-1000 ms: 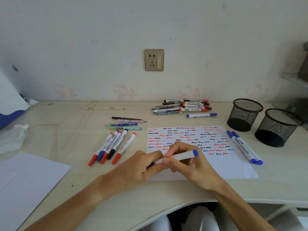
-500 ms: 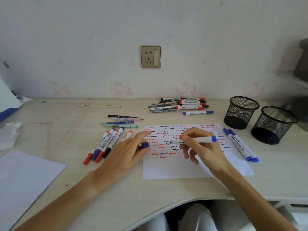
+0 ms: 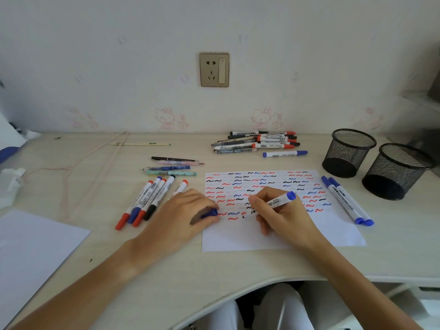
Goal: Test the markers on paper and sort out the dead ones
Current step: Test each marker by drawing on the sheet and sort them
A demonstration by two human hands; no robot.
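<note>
Right hand (image 3: 283, 215) is gripping the light, rigid blue-capped white marker (image 3: 277, 202) mid-barrel over the squiggle-covered white paper sheet (image 3: 281, 236); left hand (image 3: 183, 213) is clasping its blue cap (image 3: 209, 213).

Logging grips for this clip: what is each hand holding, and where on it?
The right hand grips a blue marker low on its barrel, tip on the paper. The left hand pinches its blue cap.
</note>
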